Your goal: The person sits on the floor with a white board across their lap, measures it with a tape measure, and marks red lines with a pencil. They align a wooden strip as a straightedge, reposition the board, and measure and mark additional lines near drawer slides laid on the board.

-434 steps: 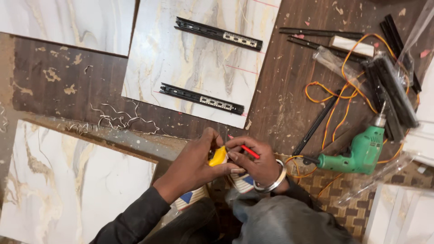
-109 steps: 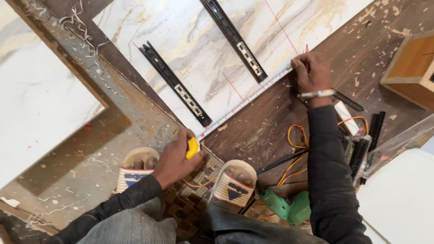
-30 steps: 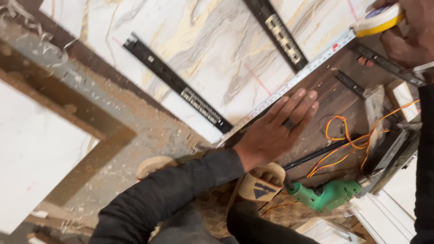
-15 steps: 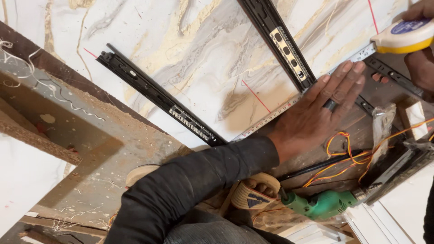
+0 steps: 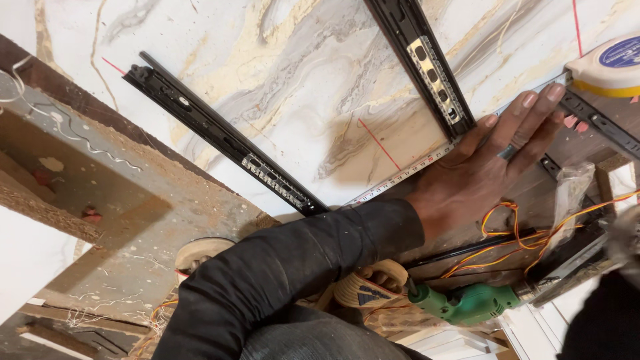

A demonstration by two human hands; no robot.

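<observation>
Tape measure [image 5: 407, 175] lies along the marble panel [image 5: 280, 100] edge, pinned by the flat, open left hand [image 5: 487, 170]

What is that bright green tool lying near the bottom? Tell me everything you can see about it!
The green power drill looks like plastic, with a dark metal chuck and bit at its left end pointing toward a sandalled foot. It lies on its side on the floor, low in the view, below the person's left hand, which presses flat by the tape measure blade. No hand touches the drill. Orange and yellow wires loop just above it. Its right end is hidden among dark tools.
</observation>
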